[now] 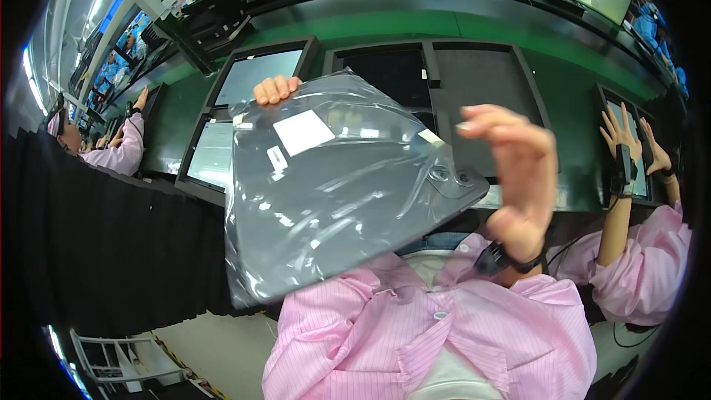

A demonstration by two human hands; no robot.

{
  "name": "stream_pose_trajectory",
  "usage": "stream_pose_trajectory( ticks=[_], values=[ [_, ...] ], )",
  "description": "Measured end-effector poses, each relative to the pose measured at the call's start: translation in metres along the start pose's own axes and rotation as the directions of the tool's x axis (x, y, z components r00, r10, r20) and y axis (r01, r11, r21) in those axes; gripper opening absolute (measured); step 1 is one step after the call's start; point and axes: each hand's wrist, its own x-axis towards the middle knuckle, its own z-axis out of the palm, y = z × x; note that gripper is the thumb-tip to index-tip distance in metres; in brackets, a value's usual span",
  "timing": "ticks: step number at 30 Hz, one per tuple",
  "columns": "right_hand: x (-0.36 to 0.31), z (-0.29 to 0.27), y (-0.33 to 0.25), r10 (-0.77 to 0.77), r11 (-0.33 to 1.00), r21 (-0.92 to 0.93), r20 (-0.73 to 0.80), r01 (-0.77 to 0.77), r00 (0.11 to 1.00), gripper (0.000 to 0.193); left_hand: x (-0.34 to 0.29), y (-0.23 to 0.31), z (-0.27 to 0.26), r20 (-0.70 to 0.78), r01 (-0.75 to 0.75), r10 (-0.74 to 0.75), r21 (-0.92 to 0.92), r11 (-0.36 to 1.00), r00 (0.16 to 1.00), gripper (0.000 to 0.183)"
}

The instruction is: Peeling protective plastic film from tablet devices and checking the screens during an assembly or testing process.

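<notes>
The person's left hand (275,90) grips the top edge of a flat grey tablet (333,207) sealed in a clear plastic bag (255,267), only the curled fingertips showing over the rim; the tablet is held up, tilted, in front of the chest, well above the green conveyor belt (415,18), its back with the camera lenses (450,175) turned toward the head camera; a white square label (304,132) and a smaller white sticker (277,158) sit on the bag's upper part; loose plastic hangs down past the tablet's lower left corner; the right hand (518,178) is raised just beside the tablet's right edge, open, the fingers loosely bent and together, holding nothing; whether it touches the bag cannot be told; a black wrist strap (511,258) circles that wrist above the pink striped sleeve (518,326); behind the tablet, black trays (485,74) lie on the belt, some carrying tablets with pale screens (255,75); to the right a co-worker in pink rests both hands (629,137) on another tablet; to the left another person in pink (111,150) leans toward the belt.
</notes>
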Motion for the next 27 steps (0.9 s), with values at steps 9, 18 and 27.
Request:
stream_pose_trajectory(
  ticks=[9,18,27],
  values=[
    [-0.021,0.033,0.028,-0.091,0.945,0.323,0.143,0.04,0.986,0.037,0.007,0.034,-0.008,-0.012,-0.01,0.011,0.009,1.0,1.0,0.011],
    [-0.02,0.031,0.028,-0.117,0.968,0.242,0.188,0.07,0.975,0.035,-0.002,0.016,0.009,0.002,-0.077,0.077,0.02,0.997,0.997,0.01],
    [-0.02,0.034,0.026,-0.126,0.953,0.298,0.227,0.055,0.966,0.019,-0.003,0.005,0.014,0.028,-0.132,0.131,0.036,0.991,0.991,0.009]
  ],
)
